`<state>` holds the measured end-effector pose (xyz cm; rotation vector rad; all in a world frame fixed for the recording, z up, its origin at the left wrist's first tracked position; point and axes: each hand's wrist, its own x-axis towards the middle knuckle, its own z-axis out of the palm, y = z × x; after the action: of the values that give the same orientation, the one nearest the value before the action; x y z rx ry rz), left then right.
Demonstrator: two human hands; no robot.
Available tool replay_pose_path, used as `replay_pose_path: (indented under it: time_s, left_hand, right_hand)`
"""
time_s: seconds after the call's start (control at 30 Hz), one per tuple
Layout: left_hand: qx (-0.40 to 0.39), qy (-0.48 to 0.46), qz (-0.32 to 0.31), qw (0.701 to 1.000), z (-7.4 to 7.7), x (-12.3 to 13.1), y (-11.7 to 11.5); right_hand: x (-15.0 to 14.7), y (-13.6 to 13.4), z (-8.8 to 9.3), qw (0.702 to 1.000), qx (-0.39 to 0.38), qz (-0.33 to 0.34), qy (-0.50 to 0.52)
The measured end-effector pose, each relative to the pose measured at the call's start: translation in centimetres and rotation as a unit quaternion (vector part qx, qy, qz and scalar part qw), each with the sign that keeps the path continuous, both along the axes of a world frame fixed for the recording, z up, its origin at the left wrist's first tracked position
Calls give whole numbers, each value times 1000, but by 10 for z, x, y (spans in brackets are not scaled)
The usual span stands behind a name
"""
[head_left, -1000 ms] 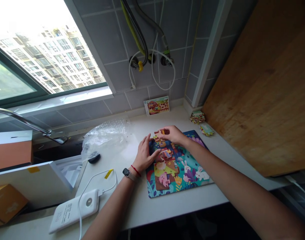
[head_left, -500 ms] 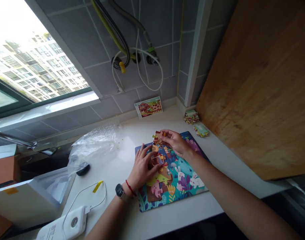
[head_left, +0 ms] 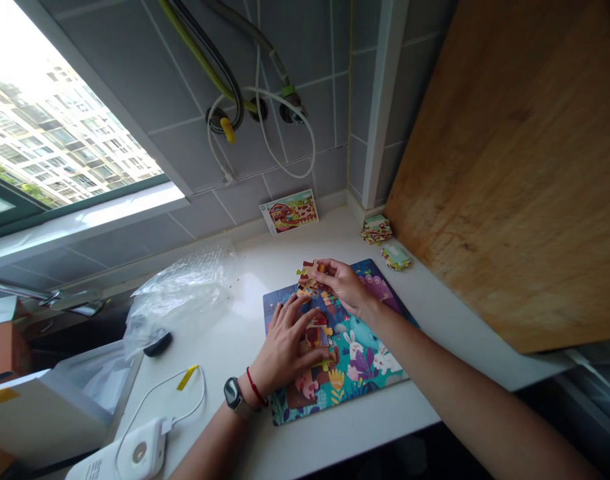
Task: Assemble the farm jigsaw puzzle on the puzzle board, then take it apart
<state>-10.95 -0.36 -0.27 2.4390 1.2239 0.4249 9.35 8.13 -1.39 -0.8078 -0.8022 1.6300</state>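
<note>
My left hand lies palm down with its fingers spread, over joined puzzle pieces on a colourful animal-pattern board. Parts of those pieces show around it, with a pink pig piece near the front edge. My right hand pinches brown and yellow puzzle pieces between thumb and fingers, raised above the board's far edge. How many pieces it holds is hard to tell. White rabbits and purple plants are printed on the uncovered right half of the board.
A farm picture card leans against the tiled wall. Two stacks of puzzle pieces sit by the wooden panel. Clear plastic wrapping, a white power bank with cable and a white box lie to the left.
My left hand has slid a little nearer over the board and covers more of the yellow pieces. My right hand still holds its pieces at the far edge. The camera view has shifted slightly.
</note>
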Motion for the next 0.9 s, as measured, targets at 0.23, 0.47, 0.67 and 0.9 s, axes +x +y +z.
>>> replay_pose_path:
  time_s: [0.23, 0.47, 0.67, 0.9]
  left_hand:
    - [-8, 10, 45, 999, -3, -1, -3]
    - [-72, -26, 55, 996, 1, 0, 2]
    - [-77, -130, 46, 988, 3, 1, 2]
    - [-98, -220, 27, 970, 2, 5, -3]
  right_hand:
    - [-1, 0, 0, 1000, 5, -1, -2]
    - [-2, -1, 3, 1000, 4, -17, -10]
    - [-1, -1, 4, 999, 0, -33, -18]
    - [1, -2, 5, 999, -6, -36, -30]
